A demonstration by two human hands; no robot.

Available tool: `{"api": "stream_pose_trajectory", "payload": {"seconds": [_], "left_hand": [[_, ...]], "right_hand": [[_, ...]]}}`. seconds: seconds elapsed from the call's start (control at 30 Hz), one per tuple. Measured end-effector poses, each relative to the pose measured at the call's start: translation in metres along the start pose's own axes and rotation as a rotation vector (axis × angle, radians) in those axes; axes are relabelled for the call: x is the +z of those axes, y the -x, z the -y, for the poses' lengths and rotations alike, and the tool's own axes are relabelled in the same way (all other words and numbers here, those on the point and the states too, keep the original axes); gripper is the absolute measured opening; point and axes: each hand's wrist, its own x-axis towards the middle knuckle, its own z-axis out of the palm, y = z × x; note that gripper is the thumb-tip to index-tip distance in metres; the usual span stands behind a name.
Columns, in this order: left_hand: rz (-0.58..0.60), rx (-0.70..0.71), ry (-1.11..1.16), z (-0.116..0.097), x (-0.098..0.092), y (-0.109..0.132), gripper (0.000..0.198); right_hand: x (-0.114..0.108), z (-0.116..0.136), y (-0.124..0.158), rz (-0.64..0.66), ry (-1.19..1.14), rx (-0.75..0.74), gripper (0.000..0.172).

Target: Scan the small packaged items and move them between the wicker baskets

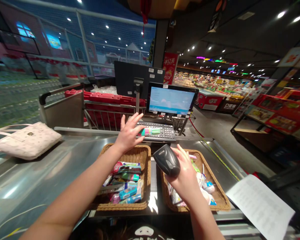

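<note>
My left hand (128, 135) is raised over the front of the keyboard (168, 134). Several of its fingers are spread, and between the thumb and a lower finger it holds a small colourful packet (151, 131) with green stripes; its exact kind is unclear. A black handheld barcode scanner (167, 160) is gripped in my right hand (186, 175), above the right wicker basket (218, 186). That basket holds white, blue and green small packages. Under my left forearm, the left wicker basket (146, 186) contains several colourful tubes and packets.
Behind the keyboard stands a lit monitor (171, 100), with a second dark screen (130, 78) beside it. A pale handbag (27, 140) lies on the metal counter (72, 160) at left. A printed sheet (260, 203) hangs over the right edge. A shopping cart (107, 115) stands beyond.
</note>
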Motion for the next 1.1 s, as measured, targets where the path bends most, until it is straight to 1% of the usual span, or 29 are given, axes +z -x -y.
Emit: {"api": "stream_pose_trajectory", "payload": {"seconds": [0.17, 0.27, 0.4, 0.5, 0.7, 0.87, 0.97, 1.1], "left_hand": [[0.028, -0.027, -0.002, 0.011, 0.004, 0.015, 0.022], [0.058, -0.055, 0.019, 0.014, 0.005, 0.026, 0.020], [0.111, -0.082, 0.018, 0.018, 0.009, 0.043, 0.019], [0.163, -0.097, 0.011, 0.023, 0.017, 0.059, 0.019], [0.327, -0.086, 0.045, 0.035, 0.040, 0.094, 0.018], [0.475, -0.103, 0.041, 0.045, 0.060, 0.123, 0.012], [0.573, -0.104, 0.039, 0.049, 0.068, 0.136, 0.013], [0.695, -0.079, 0.023, 0.051, 0.076, 0.147, 0.016]], "right_hand": [[0.008, 0.001, -0.001, 0.018, 0.009, -0.004, 0.045], [0.014, 0.001, -0.002, 0.047, -0.002, 0.001, 0.048], [0.023, 0.001, -0.002, 0.083, -0.019, -0.006, 0.050], [0.029, 0.004, -0.003, 0.096, -0.037, 0.000, 0.048], [0.040, 0.006, -0.003, 0.141, -0.064, 0.043, 0.043], [0.047, 0.006, -0.003, 0.173, -0.067, 0.071, 0.043], [0.051, 0.009, -0.004, 0.183, -0.079, 0.084, 0.043], [0.055, 0.011, -0.004, 0.197, -0.091, 0.116, 0.039]]}}
